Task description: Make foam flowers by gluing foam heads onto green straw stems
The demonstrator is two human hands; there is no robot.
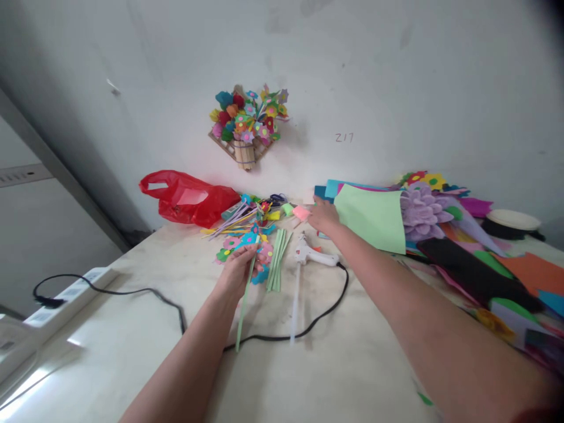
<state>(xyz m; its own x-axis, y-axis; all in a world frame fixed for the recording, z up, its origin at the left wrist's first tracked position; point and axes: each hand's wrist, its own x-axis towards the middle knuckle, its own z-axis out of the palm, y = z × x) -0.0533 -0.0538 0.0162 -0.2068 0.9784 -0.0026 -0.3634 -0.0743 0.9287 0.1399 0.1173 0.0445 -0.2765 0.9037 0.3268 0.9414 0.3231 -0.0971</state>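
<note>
My left hand is closed on a thin pale green stick, held slanting over the table. Behind that hand lie colourful felt flowers. Several more pale green sticks lie in a bundle just to its right. My right hand reaches to the back of the table, beside a small pink piece; its fingers look apart, though partly blurred, and I see nothing held. Between my arms rests a white glue gun with a long translucent glue stick in it.
A black cord crosses the table near a white power strip. A red plastic bag stands back left. Green sheet, purple felt flower and black phone-like slab lie right. A flower basket hangs on the wall.
</note>
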